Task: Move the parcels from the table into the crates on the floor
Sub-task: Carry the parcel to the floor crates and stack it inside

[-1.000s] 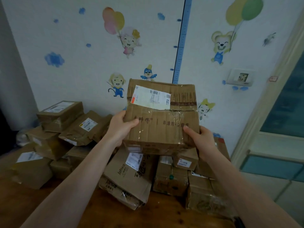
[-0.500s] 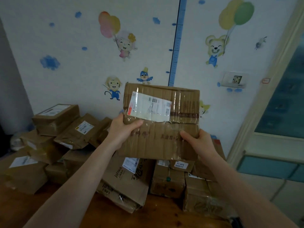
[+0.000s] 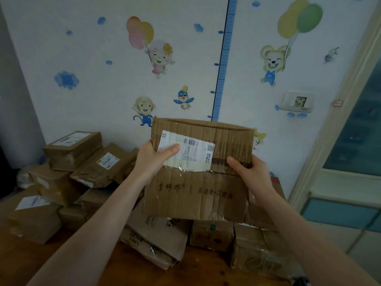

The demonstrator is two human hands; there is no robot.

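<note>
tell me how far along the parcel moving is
Done: cannot tell, since no crates show in this view. In hand: one taped cardboard parcel held up over the pile. The left hand grips its left edge with the thumb on the white label, and the right hand grips its right edge. Left: most of the job, it seems; a large pile of parcels lies on the wooden table.

Held parcel [image 3: 195, 195] half hides stacked parcels [image 3: 212, 234]; label [image 3: 190, 154] print illegible.

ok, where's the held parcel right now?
Head view, centre: held parcel is gripped between left hand and right hand, above the parcel pile on the table.
</note>
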